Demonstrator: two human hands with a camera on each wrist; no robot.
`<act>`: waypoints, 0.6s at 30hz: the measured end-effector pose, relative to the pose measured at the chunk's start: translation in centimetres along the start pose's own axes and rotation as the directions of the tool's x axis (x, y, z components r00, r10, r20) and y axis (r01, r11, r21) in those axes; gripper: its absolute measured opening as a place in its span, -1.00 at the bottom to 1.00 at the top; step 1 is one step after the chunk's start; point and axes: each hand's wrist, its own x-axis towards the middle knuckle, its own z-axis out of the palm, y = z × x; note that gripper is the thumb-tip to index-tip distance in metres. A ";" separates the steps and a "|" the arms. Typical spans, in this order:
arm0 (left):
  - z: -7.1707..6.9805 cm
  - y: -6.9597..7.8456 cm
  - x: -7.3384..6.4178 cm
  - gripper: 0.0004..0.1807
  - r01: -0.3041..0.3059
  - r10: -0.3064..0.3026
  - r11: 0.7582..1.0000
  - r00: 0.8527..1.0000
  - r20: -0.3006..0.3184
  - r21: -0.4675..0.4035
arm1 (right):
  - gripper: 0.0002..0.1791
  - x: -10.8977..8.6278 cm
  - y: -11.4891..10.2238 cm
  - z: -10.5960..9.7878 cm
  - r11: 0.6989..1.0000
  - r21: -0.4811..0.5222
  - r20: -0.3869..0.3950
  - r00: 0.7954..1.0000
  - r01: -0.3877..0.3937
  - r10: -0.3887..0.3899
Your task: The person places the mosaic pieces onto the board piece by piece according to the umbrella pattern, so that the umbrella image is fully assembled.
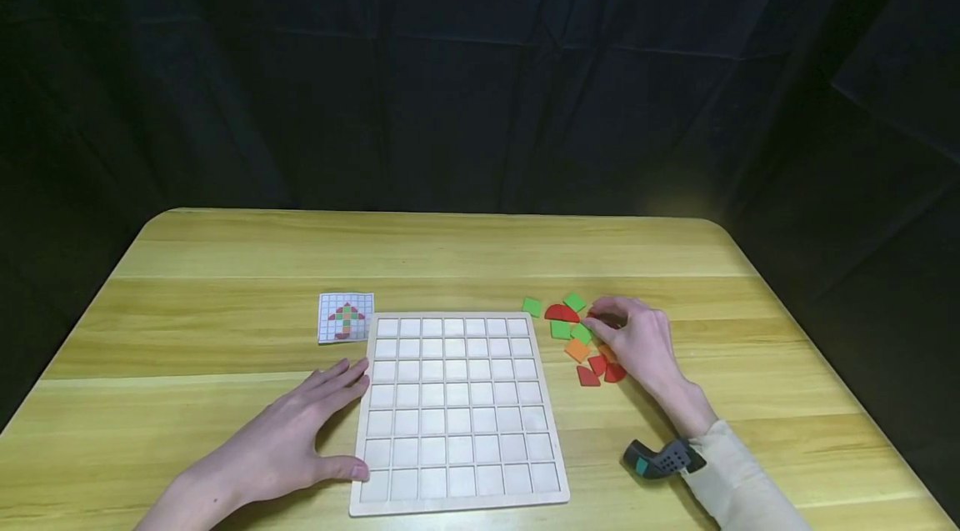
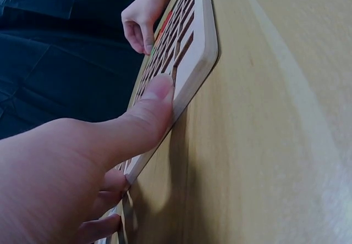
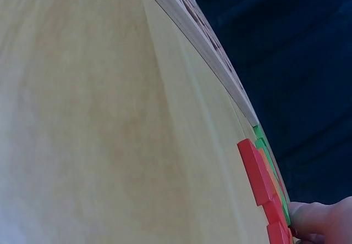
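Note:
A wooden grid board (image 1: 458, 500) with pale square cells lies flat at the middle front of the table. My left hand (image 1: 288, 435) rests along its left edge, fingers spread, the thumb (image 2: 144, 115) lying over the rim near the front corner. To the right of the board is a loose cluster of flat pieces: green squares (image 1: 560, 330), orange squares (image 1: 577, 350), a red half-round piece (image 1: 561, 313) and red corner pieces (image 1: 588, 377). My right hand (image 1: 637, 343) reaches over the cluster's right side, thumb and fingers pinching a red piece (image 1: 591, 315), mostly hidden.
A small printed card (image 1: 345, 318) with a colored grid pattern lies at the board's upper left. On the right wrist sits a dark strap device (image 1: 660, 460). Behind the wooden table (image 1: 442, 252) hangs a black curtain (image 1: 450, 97).

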 end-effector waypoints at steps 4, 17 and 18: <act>0.0 0.0 0.0 0.14 -0.003 0.003 1.000 1.000 -0.004 0.005 | -0.78 0.0 0.0 -0.1 1.000 0.006 -0.015 1.000 0.005 -0.005; -0.1 0.1 0.0 0.14 0.006 -0.006 1.000 1.000 0.006 -0.004 | -0.72 0.0 -1.2 -0.7 0.998 0.065 -0.021 1.000 -0.008 0.009; -0.1 0.1 0.0 0.13 0.006 -0.005 1.000 1.000 0.006 -0.004 | -0.72 0.0 -1.3 -0.7 0.998 0.069 -0.021 1.000 -0.007 0.008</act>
